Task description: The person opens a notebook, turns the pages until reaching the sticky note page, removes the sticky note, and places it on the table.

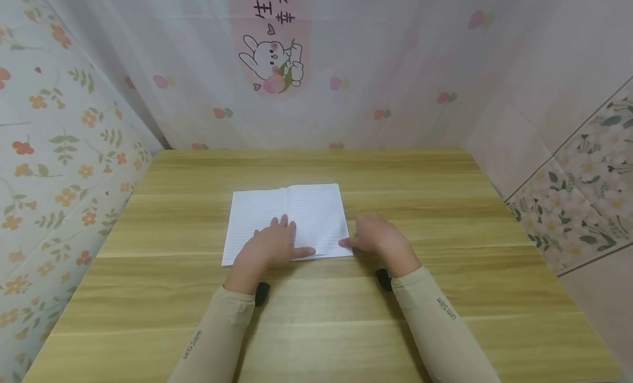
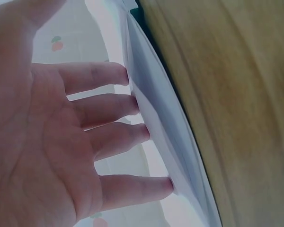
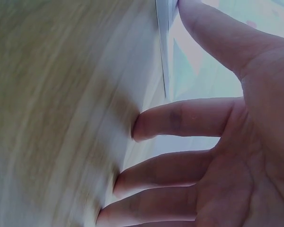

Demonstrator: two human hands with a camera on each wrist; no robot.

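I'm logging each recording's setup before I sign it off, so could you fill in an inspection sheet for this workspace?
Surface: wood-grain table.
Job's things: ruled notebook, lying open on the table.
Clutter: nothing seen.
Left hand: fingers straight, fingertips touching the pages near the fold.
Right hand: thumb at the notebook's right edge, near the lower corner; other fingertips on the table beside it.
Wrists: a small black part beside each; beige sleeves on both arms.
Cables: nothing seen.
Surroundings: pale backdrop with a printed rabbit behind the table; floral cloth left; floral-patterned panel right.
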